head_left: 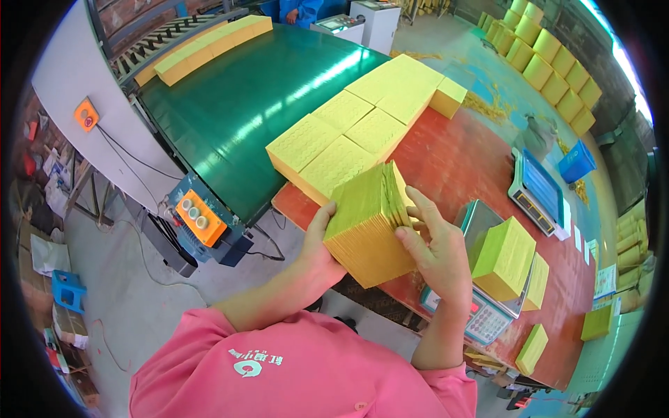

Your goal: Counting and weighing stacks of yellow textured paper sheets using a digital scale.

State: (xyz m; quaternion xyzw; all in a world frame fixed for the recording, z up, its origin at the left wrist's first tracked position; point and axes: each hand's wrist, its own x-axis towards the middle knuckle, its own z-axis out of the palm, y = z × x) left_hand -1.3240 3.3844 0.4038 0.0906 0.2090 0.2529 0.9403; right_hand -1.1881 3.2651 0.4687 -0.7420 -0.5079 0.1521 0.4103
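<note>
A thick stack of yellow paper sheets (369,233) is held up in front of me between both hands. My left hand (322,240) supports its left side and lower corner. On the right edge, my right hand (439,244) pinches a few sheets that stand slightly apart from the rest. Just beyond the stack, a block of yellow paper bundles (348,132) lies along the border of a red table (446,160) and a green conveyor belt (237,118). Right of my right hand, a scale (488,317) bears another yellow paper stack (503,258).
A second scale with a blue tray (540,188) and a blue bin (577,161) are at the right. An orange button box (200,217) sits at the conveyor's near corner. Yellow rolls (550,59) are piled far right. A person in blue (301,10) stands behind the belt.
</note>
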